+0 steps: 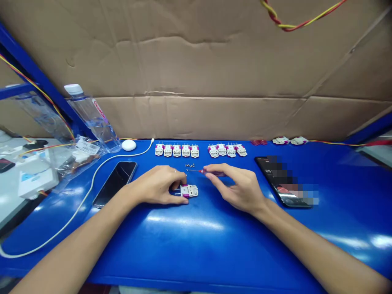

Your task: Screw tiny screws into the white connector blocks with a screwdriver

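Blue blazes across the table (196, 253), white meets purple on the plug (190, 190), red marks the screwdriver (202, 171), yellow twists with red along the wires (286, 28)!

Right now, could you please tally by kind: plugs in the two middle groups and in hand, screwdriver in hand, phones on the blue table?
Plugs: 10 (left group 5, right group 4, left hand 1)
Screwdriver in right hand: 1
Phones: 2
Total: 13

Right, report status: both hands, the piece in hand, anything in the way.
Left hand holding white-and-purple plastic plug, prongs toward palm. Right hand pinching slim red-handled screwdriver, tip beside small metal screws. No obstruction visible between hands.
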Demonstrator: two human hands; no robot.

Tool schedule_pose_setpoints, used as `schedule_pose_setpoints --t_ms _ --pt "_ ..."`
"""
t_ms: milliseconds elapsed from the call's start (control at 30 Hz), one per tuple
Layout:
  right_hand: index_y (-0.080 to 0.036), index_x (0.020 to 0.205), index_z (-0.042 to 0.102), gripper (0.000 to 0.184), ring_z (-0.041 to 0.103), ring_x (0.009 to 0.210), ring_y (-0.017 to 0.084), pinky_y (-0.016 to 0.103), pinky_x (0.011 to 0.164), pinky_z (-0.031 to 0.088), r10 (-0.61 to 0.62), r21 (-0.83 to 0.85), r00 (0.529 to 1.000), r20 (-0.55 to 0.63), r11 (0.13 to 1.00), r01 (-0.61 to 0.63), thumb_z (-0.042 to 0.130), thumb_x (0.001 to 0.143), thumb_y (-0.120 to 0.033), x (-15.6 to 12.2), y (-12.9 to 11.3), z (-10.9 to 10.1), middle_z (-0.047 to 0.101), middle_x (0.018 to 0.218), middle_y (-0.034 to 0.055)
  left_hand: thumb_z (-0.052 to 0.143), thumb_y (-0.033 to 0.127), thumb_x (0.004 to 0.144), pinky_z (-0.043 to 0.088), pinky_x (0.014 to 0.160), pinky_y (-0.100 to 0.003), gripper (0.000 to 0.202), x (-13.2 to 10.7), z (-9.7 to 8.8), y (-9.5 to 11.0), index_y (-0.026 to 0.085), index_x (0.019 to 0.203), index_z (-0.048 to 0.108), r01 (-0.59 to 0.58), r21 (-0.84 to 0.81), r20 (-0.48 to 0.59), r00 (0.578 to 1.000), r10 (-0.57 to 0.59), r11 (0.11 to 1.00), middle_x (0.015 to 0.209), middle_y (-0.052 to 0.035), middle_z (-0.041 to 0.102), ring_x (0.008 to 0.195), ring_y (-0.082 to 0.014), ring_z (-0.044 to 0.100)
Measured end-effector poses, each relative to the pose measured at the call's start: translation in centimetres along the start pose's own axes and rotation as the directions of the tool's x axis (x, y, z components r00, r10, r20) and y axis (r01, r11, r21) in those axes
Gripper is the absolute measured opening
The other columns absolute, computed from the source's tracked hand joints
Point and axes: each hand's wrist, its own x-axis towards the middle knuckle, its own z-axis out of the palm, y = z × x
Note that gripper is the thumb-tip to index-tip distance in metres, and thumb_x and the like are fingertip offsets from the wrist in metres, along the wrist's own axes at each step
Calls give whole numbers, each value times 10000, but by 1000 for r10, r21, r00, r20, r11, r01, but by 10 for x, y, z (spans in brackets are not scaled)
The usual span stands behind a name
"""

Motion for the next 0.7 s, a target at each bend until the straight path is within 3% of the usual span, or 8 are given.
schedule_pose_setpoints --t_ms 267,533,700 --pt "-205 1138 787 132 876 907 215 286 805 728 -75 -13 997 3 997 75 682 1058 -190 -2 1 5 886 1064 59 853 461 909 394 673 -267 308 0 7 -1 191 1018 753 -86 -86 -45 996 83 993 830 -4 710 742 -172 622" --pt "-181 1159 789 142 875 927 223 294 833 728 -145 -49 989 7 988 145 699 1049 -183 -2 2 4 884 1080 82 847 476 915 465 705 -259 340 1 8 -1 181 1064 773 -140 -195 -84 989 125 971 851 -19 728 759 -167 655" --pt "-186 1138 787 129 875 909 205 263 828 720 -148 -19 988 -39 989 147 704 1044 -155 1 -3 -1 885 1056 75 713 362 995 476 666 -243 193 2 6 -1 176 948 711 -91 -290 -184 982 37 953 780 5 685 677 -128 604"
